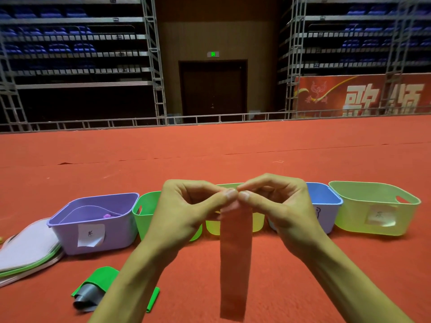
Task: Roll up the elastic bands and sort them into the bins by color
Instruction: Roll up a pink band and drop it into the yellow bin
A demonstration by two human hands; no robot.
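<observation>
- The left hand [184, 206] and the right hand [282, 206] meet thumb to thumb. Each pinches the top end of a red band [234, 264] between thumb and curled fingers.
- The very top of the band is hidden under the fingertips, so I cannot tell whether a roll has been started there.
- The band hangs straight down from the hands as a flat, smooth, even strip. It is almost the same colour as the carpet [326, 276] behind it, and its lower end is close to the frame's bottom edge.
- Behind the hands, five bins stand in a row on the carpet: a purple bin [70, 236], a green bin [144, 217], a yellow bin [257, 222], a blue bin [326, 194] and a pale green bin [349, 215].
- The hands and the band cover much of the green, yellow and blue bins.
- The purple bin holds a small purple roll [107, 216]. The writing on its paper label [91, 234] is too small to read.
- Near the left forearm, a green band [102, 276] lies folded over a grey band [87, 297].
- A stack of flat bands [28, 248] is cut off at the left edge.
- The room is a dim hall with tiers of blue seats [58, 31], a dark door [213, 89] under a green sign [212, 54], and a red banner [361, 94] cut off at the right.
</observation>
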